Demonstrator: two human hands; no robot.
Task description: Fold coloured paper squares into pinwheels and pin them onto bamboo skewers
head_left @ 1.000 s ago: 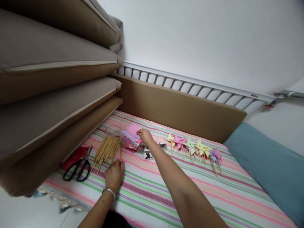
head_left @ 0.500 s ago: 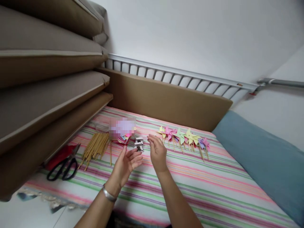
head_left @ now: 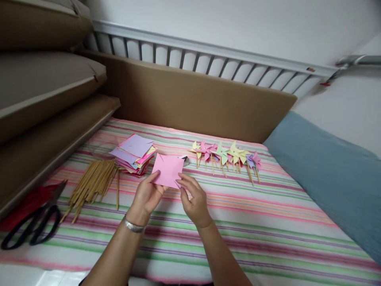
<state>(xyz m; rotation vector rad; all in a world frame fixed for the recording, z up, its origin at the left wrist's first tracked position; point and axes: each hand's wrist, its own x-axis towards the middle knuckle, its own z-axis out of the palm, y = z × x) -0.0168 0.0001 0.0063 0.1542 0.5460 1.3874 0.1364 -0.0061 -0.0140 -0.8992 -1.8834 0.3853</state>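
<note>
Pink paper (head_left: 168, 170) in left hand (head_left: 149, 195); box (head_left: 186, 160) contents unclear.

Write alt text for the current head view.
A person's bare left hand holds a square pink paper sheet, the right hand at its near right corner, over a striped multicoloured cloth. To the left lie stacked coloured paper squares, thin tan sticks and black-handled scissors; to the right, a row of pastel paper pinwheels.

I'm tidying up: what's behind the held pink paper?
The pink paper covers whatever lies directly behind; past its right edge shows part of a small pale item.
</note>
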